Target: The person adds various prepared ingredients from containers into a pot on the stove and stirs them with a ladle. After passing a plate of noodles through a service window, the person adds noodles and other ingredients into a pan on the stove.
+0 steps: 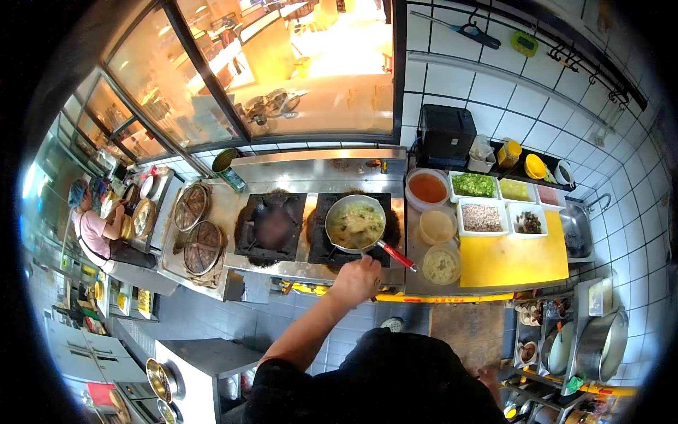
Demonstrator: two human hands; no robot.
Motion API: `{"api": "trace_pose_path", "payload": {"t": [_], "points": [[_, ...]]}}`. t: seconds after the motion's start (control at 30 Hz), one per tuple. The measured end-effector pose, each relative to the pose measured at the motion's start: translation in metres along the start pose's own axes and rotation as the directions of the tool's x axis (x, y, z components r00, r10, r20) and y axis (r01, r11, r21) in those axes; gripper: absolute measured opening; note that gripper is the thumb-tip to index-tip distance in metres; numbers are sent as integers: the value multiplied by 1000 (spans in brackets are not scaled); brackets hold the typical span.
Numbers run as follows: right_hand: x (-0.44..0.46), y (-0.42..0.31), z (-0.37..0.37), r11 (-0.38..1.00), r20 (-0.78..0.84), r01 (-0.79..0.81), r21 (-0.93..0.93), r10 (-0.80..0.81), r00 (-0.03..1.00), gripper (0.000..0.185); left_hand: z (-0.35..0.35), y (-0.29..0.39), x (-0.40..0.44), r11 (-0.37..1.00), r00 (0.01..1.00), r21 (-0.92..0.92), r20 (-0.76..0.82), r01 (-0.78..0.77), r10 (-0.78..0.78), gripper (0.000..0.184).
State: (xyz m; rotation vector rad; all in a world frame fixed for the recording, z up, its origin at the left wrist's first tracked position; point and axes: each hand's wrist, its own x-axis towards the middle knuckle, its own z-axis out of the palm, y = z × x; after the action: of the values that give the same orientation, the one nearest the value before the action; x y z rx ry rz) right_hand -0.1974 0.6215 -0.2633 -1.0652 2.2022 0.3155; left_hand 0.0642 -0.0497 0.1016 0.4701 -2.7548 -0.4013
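Head view: pan (330,234) sits on the right burner (319,250), presumably for heat, with loose yellow-green food (359,222) inside. Left hand (355,281) is just in front of the pan; fingers look closed around a thin utensil (363,253) reaching into the pan, exact grip blurred. Likely held from the near side to work the food at arm's length. Red handle (397,256) juts right and toward the person, which probably leaves the left arm room; no hand on it. Right hand (487,378) is low at the person's side, partly hidden, can't tell whether its fingers are wide or narrow. On the desk (415,284) right of the burner: orange liquid (428,187), white tubs (482,233) of chopped stuff, yellow board (519,265), grouped seemingly for easy reach
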Motion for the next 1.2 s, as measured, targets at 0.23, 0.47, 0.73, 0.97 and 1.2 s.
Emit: {"api": "trace_pose_path", "payload": {"t": [0.23,0.47,0.73,0.97,1.2], "points": [[-29,-27,-31,930,42,-220,296,217,975,48,22,-21,-9,994,994,26,36,106,-107,17],[-15,-5,0,738,-68,-28,675,101,993,47,8,-25,-4,983,982,-98,-95,155,-164,23],[-33,-56,-93,731,389,-534,424,386,837,53,6,-27,-11,989,982,-75,-130,128,-137,39],[-31,-39,-73,987,114,-142,81,132,985,45,51,-58,-31,993,992,60,-84,102,-97,30],[-15,-12,-27,985,-203,92,149,-61,977,50,2,-3,-19,981,973,-88,-140,171,-182,21]]}}
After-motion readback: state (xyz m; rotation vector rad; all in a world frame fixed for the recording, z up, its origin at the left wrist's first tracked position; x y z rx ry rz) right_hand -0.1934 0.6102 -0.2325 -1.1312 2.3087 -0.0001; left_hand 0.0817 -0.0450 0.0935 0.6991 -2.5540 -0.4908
